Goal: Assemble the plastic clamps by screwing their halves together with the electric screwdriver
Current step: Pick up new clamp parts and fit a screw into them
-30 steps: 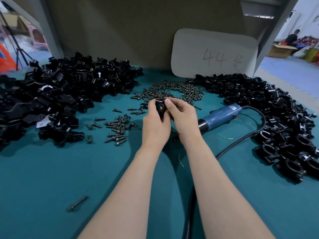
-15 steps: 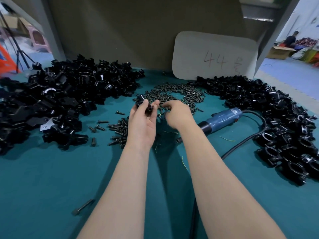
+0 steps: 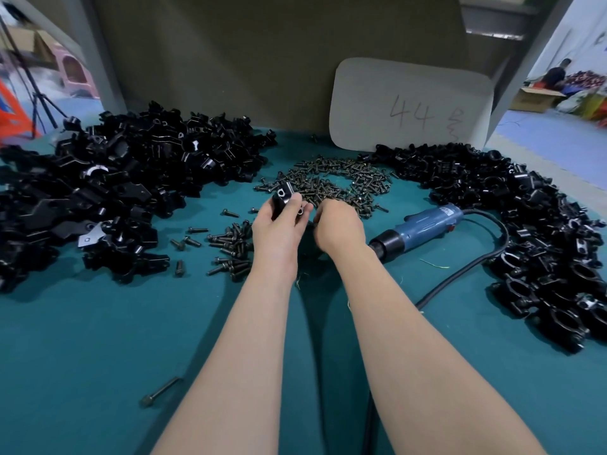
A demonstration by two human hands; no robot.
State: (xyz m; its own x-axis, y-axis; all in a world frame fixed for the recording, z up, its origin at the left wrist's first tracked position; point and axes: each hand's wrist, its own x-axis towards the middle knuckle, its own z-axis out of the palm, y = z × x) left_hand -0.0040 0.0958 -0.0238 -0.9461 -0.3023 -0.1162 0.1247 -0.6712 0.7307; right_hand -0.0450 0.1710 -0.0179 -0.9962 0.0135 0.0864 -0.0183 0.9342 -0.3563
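On the teal cloth table (image 3: 98,339), my left hand (image 3: 277,231) grips a black plastic clamp (image 3: 281,198); right hand (image 3: 340,226) just beside, its grip hidden.

The clamp halves (image 3: 131,178) are glossy black plastic, and the screws (image 3: 331,183) dull dark metal. The tabletop (image 3: 98,339) wears matt teal cloth; the electric screwdriver (image 3: 423,224) has a smooth blue plastic body.

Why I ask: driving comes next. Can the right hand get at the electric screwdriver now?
Probably yes: the electric screwdriver lies just beside the right hand, only bare table between them.
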